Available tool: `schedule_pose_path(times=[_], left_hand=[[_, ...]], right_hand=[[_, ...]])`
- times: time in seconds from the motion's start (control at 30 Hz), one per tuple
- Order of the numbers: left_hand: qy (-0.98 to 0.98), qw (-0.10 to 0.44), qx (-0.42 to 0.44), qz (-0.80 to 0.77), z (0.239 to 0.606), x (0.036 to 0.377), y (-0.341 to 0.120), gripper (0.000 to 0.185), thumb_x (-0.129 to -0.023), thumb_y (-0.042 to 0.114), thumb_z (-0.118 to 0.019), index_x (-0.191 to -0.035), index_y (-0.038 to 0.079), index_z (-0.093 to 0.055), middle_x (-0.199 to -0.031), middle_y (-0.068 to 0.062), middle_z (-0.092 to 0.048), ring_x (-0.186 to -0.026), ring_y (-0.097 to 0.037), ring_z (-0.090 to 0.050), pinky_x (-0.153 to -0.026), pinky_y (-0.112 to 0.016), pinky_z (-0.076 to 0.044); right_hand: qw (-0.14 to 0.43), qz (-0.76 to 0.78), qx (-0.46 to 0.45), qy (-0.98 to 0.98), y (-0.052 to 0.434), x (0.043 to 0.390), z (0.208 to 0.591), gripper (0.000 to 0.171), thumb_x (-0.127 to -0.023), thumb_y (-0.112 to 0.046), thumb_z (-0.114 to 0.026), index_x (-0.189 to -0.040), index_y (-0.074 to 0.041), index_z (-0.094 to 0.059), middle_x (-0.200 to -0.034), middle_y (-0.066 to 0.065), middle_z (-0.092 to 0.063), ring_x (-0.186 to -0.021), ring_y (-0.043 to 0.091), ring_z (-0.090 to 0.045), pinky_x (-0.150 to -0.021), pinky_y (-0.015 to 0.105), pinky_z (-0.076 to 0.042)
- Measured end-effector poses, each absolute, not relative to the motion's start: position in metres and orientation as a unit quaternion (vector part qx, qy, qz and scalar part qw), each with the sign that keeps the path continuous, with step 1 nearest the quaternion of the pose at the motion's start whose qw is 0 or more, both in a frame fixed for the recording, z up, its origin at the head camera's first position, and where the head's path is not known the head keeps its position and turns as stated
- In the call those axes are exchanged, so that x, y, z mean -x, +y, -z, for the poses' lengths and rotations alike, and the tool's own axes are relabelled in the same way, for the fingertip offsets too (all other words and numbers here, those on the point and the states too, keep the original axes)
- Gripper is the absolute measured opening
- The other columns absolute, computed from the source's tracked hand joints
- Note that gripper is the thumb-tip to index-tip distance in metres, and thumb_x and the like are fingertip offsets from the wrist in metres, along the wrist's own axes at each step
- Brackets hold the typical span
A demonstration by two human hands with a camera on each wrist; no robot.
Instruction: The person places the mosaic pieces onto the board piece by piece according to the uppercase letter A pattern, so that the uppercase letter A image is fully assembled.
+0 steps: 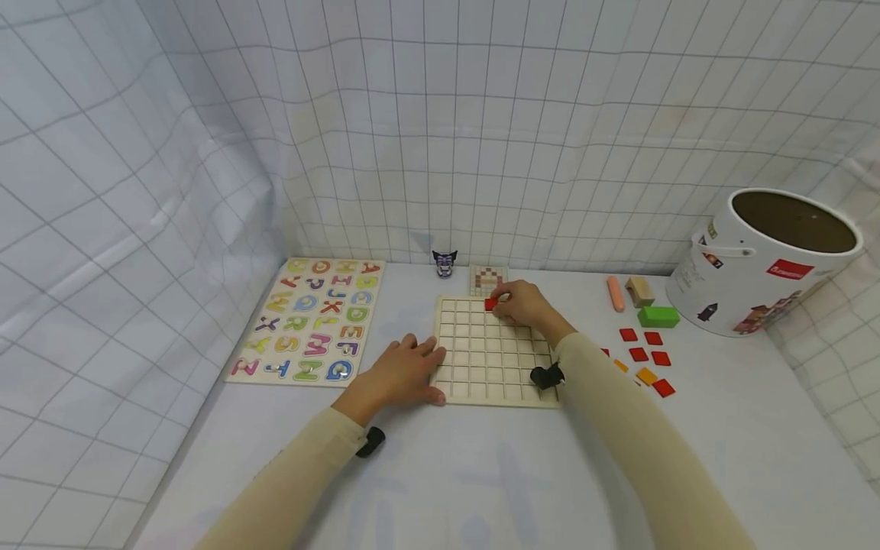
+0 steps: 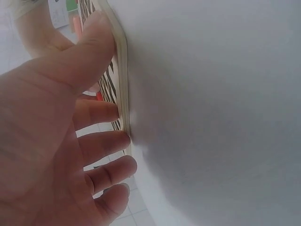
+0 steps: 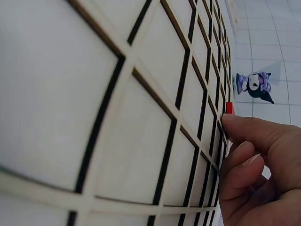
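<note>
A wooden grid board lies on the white table. My right hand pinches a red square tile over the board's far row. The right wrist view shows the red tile at my fingertips above the grid board. My left hand rests flat on the table with straight fingers touching the board's left edge. In the left wrist view the fingers and thumb lie against the board's edge.
An alphabet puzzle board lies at the left. A small pattern card and a toy figure stand behind the grid. Loose red and orange tiles, a green block, other blocks and a white bucket are at the right.
</note>
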State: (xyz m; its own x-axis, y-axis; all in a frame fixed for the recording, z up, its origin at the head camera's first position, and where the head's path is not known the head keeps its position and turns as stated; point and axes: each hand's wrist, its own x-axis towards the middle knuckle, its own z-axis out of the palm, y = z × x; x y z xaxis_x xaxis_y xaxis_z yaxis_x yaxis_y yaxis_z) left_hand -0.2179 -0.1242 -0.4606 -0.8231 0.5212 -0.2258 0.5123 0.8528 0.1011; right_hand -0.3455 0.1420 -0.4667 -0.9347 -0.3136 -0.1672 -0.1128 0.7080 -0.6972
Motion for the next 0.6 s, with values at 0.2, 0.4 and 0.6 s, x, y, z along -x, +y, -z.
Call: schedule_pose_path(times=[0.2, 0.4, 0.6], left_hand=[[0.955, 0.122, -0.271, -0.005, 0.4601, 0.2192, -0.123, 0.089, -0.085, 0.065, -0.07, -0.155, 0.014, -0.044, -0.162, -0.009, -0.039, -0.133, -0.031, -0.045, -0.11, -0.05, -0.04], [0.954, 0.122, -0.274, -0.002, 0.4625, 0.2202, -0.1234, 0.089, -0.086, 0.065, -0.069, -0.155, 0.014, -0.045, -0.162, -0.009, -0.039, -0.133, -0.032, -0.045, -0.11, -0.051, -0.04], [0.953, 0.119, -0.277, -0.003, 0.4641, 0.22, -0.1245, 0.089, -0.086, 0.065, -0.07, -0.154, 0.014, -0.045, -0.161, -0.009, -0.041, -0.131, -0.031, -0.045, -0.109, -0.051, -0.041]], right_hand=[[0.118, 0.345, 0.128, 0.922, 0.1428, 0.3454, 0.4693, 0.035, -0.094, -0.017, -0.07, -0.128, -0.008, -0.069, -0.091, 0.009, -0.068, -0.067, 0.017, -0.055, -0.065, 0.032, -0.046], [0.101, 0.34, 0.129, 0.926, 0.1419, 0.3433, 0.4715, 0.033, -0.095, -0.017, -0.069, -0.127, -0.008, -0.069, -0.108, 0.013, -0.07, -0.086, 0.023, -0.056, -0.079, 0.038, -0.048], [0.091, 0.34, 0.136, 0.926, 0.1384, 0.3395, 0.4701, 0.031, -0.096, -0.017, -0.065, -0.126, -0.008, -0.071, -0.115, 0.015, -0.071, -0.094, 0.027, -0.061, -0.085, 0.043, -0.051]])
